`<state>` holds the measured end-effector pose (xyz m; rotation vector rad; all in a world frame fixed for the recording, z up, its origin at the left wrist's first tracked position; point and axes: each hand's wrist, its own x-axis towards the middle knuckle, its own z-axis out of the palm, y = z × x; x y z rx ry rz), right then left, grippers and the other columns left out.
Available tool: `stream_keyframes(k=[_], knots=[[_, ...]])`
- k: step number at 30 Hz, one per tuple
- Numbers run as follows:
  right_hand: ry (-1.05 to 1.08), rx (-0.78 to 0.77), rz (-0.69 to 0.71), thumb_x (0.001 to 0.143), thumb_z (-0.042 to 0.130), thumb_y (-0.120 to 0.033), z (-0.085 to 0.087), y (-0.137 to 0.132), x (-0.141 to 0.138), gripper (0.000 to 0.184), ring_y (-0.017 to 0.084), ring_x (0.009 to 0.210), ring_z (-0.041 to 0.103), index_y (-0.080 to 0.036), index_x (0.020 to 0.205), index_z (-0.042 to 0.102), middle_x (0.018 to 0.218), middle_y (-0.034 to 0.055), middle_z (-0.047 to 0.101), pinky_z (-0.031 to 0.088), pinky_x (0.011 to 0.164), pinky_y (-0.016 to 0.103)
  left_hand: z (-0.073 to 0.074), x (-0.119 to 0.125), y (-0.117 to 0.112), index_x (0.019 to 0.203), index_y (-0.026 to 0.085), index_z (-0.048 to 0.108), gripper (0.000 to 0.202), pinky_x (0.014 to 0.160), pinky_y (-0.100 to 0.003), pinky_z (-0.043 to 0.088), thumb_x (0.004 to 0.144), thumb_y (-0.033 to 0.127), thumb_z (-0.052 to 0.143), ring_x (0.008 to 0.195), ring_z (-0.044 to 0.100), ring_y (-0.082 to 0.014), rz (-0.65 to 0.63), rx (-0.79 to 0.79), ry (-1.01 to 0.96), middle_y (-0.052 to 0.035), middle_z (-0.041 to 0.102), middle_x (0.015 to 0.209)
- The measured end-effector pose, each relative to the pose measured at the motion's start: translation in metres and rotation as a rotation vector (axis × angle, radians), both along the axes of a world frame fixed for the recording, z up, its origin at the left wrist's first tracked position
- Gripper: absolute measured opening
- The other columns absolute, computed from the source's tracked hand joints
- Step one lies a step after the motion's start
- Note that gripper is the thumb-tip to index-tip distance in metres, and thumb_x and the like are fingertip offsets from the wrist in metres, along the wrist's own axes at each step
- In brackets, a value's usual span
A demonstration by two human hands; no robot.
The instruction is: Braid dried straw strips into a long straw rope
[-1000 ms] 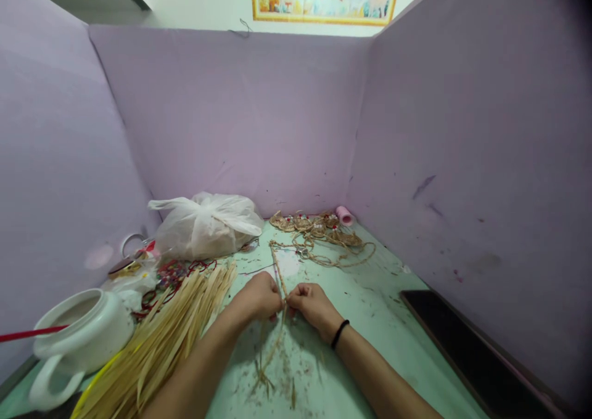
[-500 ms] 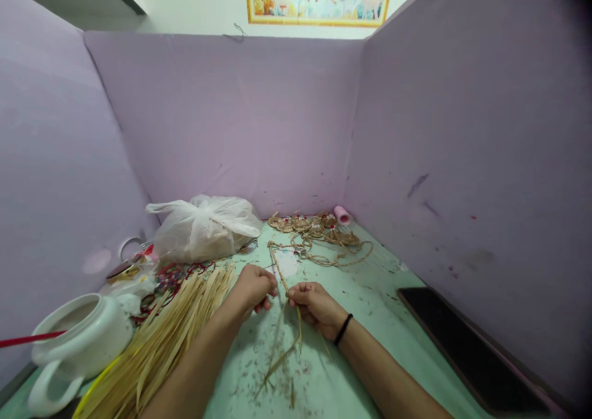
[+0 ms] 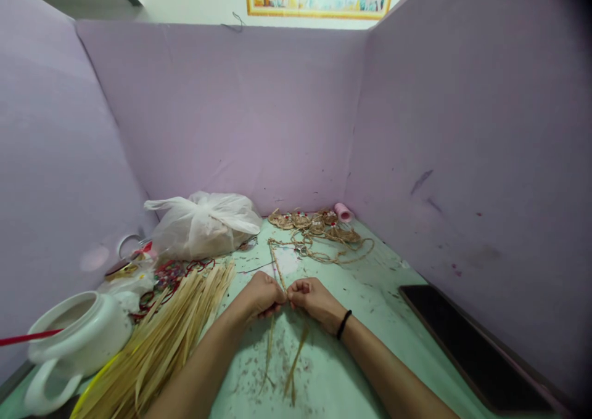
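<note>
A thin twisted straw cord (image 3: 279,270) runs from the middle of the table toward me, and its near end lies between my two hands. My left hand (image 3: 264,294) is closed, its fingers pinching the cord's near end from the left. From the right, my right hand (image 3: 317,300) pinches the same end, thumb against forefinger, almost touching the left. Loose straw ends (image 3: 296,363) hang below my hands over the table. The exact spot of the grip is hidden by the fingers. A black band (image 3: 343,325) circles my right wrist.
A bundle of dry straw strips (image 3: 176,333) and a white teapot (image 3: 83,329) stand at left. Behind are a tied plastic bag (image 3: 208,225), woven straw ornaments (image 3: 317,223) and a pink thread spool (image 3: 343,212). A dark flat phone-like slab (image 3: 467,345) lies right. Purple panels (image 3: 222,111) enclose the table.
My left hand has moved right and closed onto the cord beside my right hand. The loose straw ends below have shifted. The view has tilted slightly.
</note>
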<state>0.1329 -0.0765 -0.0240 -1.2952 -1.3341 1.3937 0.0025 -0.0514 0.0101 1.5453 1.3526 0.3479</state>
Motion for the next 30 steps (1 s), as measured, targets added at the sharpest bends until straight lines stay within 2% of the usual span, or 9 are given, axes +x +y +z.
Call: stream_keyframes(k=[4,8,12,16,19,21,25,30], knots=[[0.030,0.015,0.000,0.060,0.049,-0.013,-0.003,-0.001,0.000,0.010,0.003,0.037,0.025,-0.013,0.050,0.050,0.038,-0.0059,0.040,0.016,0.039,0.019,-0.002,-0.001,0.003,0.043,0.013,0.048,0.007,0.032,-0.020,0.014,0.050,0.014,0.047,0.026,0.023,-0.0043,-0.010,0.024,-0.046,0.0053,0.032,0.030],[-0.022,0.039,0.009,0.058,0.050,-0.013,-0.010,0.002,0.000,0.005,0.004,0.040,0.030,-0.012,0.053,0.051,0.044,-0.0035,0.047,0.021,0.041,0.018,-0.006,-0.001,0.005,0.040,0.013,0.044,0.009,0.035,-0.021,0.012,0.048,0.011,0.047,0.029,0.021,-0.0039,-0.016,0.044,-0.048,0.0058,0.028,0.030],[-0.251,0.111,-0.116,0.057,0.054,-0.015,-0.013,0.002,0.002,0.004,0.006,0.046,0.038,-0.012,0.054,0.054,0.048,-0.0016,0.050,0.027,0.043,0.018,-0.007,0.001,0.004,0.037,0.014,0.041,0.012,0.036,-0.021,0.012,0.045,0.008,0.048,0.031,0.021,-0.0039,0.016,0.075,0.003,0.0060,0.026,0.029],[-0.456,0.149,-0.153,0.061,0.054,-0.022,-0.004,-0.009,0.001,0.012,0.009,0.048,0.043,-0.013,0.053,0.058,0.050,0.0015,0.054,0.027,0.044,0.019,0.002,0.005,-0.002,0.035,0.014,0.039,0.015,0.033,-0.021,0.013,0.046,0.009,0.047,0.028,0.022,-0.0044,0.098,0.011,0.008,0.0046,0.027,0.028],[-0.601,0.266,-0.187,0.062,0.053,-0.020,0.005,-0.021,-0.007,0.012,0.011,0.050,0.045,-0.015,0.055,0.061,0.052,0.0030,0.058,0.026,0.046,0.021,0.006,0.006,-0.006,0.033,0.014,0.036,0.018,0.032,-0.020,0.012,0.047,0.008,0.045,0.027,0.022,-0.0036,0.149,-0.042,-0.040,0.0035,0.030,0.028],[-0.690,0.344,-0.202,0.064,0.051,-0.020,0.008,-0.028,-0.012,0.015,0.011,0.050,0.046,-0.016,0.055,0.062,0.053,0.0038,0.059,0.025,0.047,0.022,0.006,0.004,-0.006,0.033,0.014,0.036,0.017,0.031,-0.019,0.012,0.047,0.007,0.044,0.027,0.022,-0.0036,0.130,-0.044,-0.086,0.0036,0.030,0.028],[-0.730,0.422,-0.148,0.069,0.050,-0.023,0.008,-0.031,-0.013,0.018,0.011,0.050,0.048,-0.018,0.057,0.063,0.054,0.0031,0.060,0.024,0.048,0.022,-0.001,-0.002,0.000,0.036,0.014,0.040,0.013,0.030,-0.019,0.012,0.048,0.010,0.047,0.028,0.023,-0.0047,0.038,-0.020,-0.115,0.0051,0.030,0.029],[-0.836,0.536,-0.073,0.071,0.050,-0.025,0.008,-0.034,-0.010,0.019,0.011,0.049,0.047,-0.019,0.059,0.063,0.055,0.0027,0.061,0.021,0.047,0.024,-0.005,-0.005,0.003,0.038,0.014,0.041,0.011,0.029,-0.019,0.012,0.047,0.012,0.048,0.027,0.023,-0.0047,0.046,-0.058,-0.123,0.0050,0.032,0.029]])
